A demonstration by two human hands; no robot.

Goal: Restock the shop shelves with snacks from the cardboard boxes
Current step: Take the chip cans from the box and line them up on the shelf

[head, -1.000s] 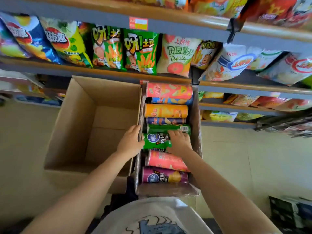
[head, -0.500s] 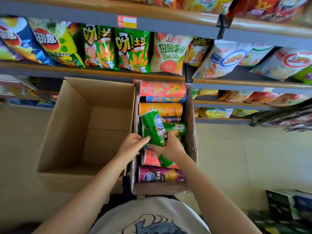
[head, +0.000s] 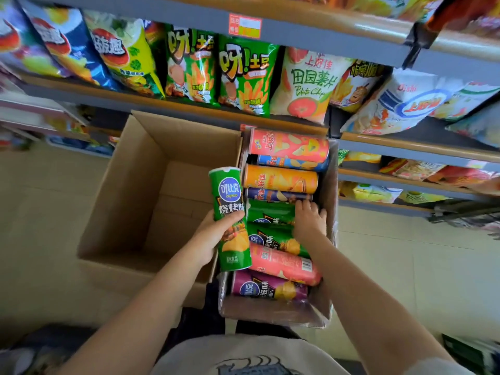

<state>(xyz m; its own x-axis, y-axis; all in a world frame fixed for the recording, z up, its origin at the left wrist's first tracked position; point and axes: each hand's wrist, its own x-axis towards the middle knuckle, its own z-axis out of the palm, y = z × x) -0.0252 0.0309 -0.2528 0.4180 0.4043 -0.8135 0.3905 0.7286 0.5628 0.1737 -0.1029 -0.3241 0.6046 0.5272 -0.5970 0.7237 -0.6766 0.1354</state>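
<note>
left hand (head: pixel 209 235) gripping green Copico can (head: pixel 230 212), "Potato Chips" bag (head: pixel 305 85) shelved

An open box (head: pixel 140 201) sat on the floor at nine o'clock of the canister box (head: pixel 328 190), touching it. Bags (head: pixel 246 74) lined the shelf (head: pixel 205 102) at twelve o'clock, beyond both.

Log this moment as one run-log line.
left hand: holds green can upright | right hand: reaching among cans in small box | large box: beside it
</note>
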